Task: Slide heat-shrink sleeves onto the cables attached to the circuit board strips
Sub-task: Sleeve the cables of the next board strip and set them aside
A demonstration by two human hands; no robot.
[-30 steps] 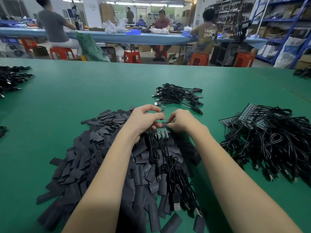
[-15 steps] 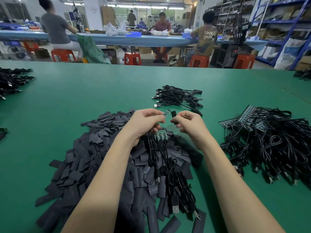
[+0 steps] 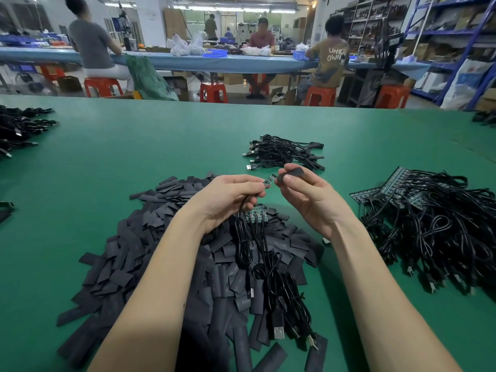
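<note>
Flat matte-black sleeve (image 3: 293, 173) pinched beside narrow green board (image 3: 269, 181).

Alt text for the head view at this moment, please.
Above a pile of black sleeves on a green table, the left hand pinches a small circuit board with its cable while the right hand holds one sleeve just beside it, not yet on.

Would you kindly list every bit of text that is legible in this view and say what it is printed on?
"UNKN OWN": on the back of the brown T-shirt of the seated person at the far bench.
Pale print on one heat-shrink sleeve in the pile: too blurred to read.
Markings on the small circuit board in the left hand: too small to read.
</note>
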